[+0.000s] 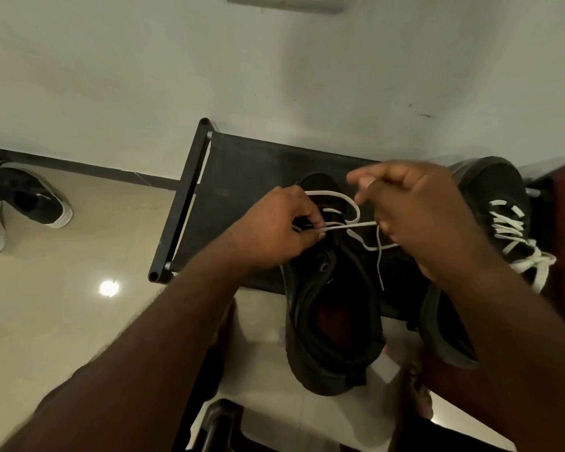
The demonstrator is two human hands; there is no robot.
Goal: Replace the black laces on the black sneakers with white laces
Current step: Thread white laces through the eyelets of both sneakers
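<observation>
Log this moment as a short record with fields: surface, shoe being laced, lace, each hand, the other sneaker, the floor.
surface: black shoe rack, top shelf
shoe being laced: black sneaker, heel towards the person, upper eyelets unlaced
lace: white lace, stretched between both hands, one end hanging loose
left hand: pinches the lace by the eyelets
right hand: fingers curled on the lace
other sneaker: on the right, laced in white
floor: black shoes with white soles, far left

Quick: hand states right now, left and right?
Left hand: pinching the white lace over the sneaker.
Right hand: pinching the same lace.
</observation>
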